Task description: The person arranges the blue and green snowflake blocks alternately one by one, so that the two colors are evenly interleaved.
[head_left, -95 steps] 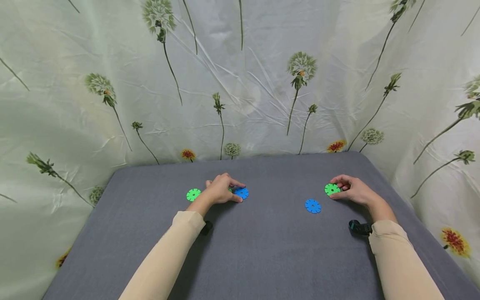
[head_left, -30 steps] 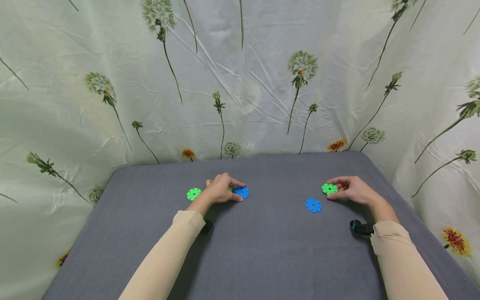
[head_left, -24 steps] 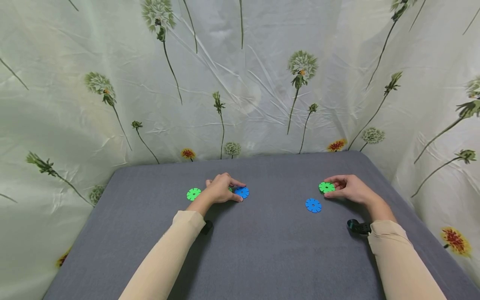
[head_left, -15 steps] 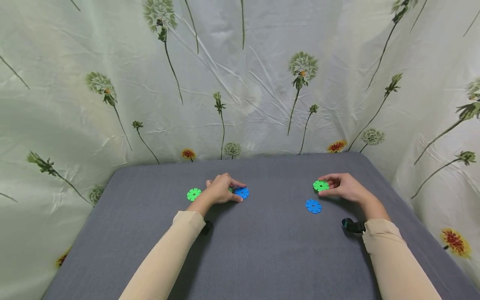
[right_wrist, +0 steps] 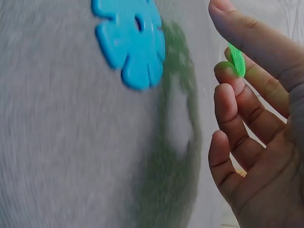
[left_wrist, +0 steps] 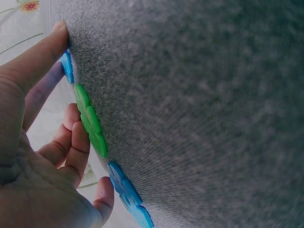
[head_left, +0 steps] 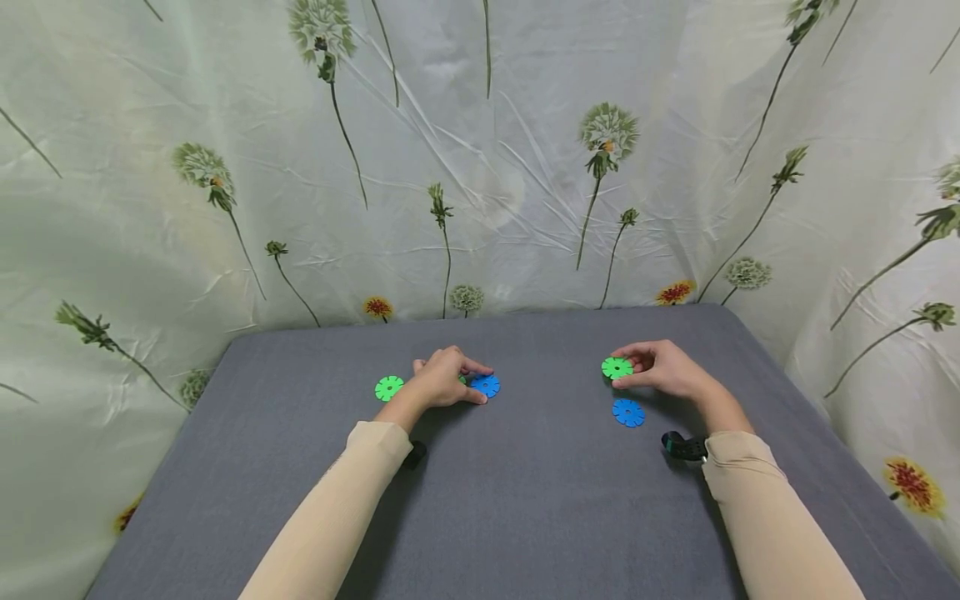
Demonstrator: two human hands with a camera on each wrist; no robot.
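In the head view, my left hand (head_left: pixel 442 379) rests low over the table, thumb and index finger pinching the edges of a blue notched disc (head_left: pixel 485 385). Under that hand, the left wrist view shows a green disc (left_wrist: pixel 90 121) and another blue disc (left_wrist: pixel 126 187) lying in a row with it. A further green disc (head_left: pixel 388 388) lies by the left wrist. My right hand (head_left: pixel 663 368) holds a green notched disc (head_left: pixel 617 368) between thumb and fingers, lifted off the cloth. Just nearer to me lies a flat blue disc (head_left: pixel 628 412), apart from the held one.
A grey cloth-covered table (head_left: pixel 525 500) lies under everything. A pale curtain with dandelion prints (head_left: pixel 495 167) hangs behind its back edge and along the sides. A dark wrist strap (head_left: pixel 684 446) shows at the right sleeve.
My right hand has carried the green disc leftward and slightly farther away, so it is now beyond the lone blue disc. My left hand and the other discs have stayed put.
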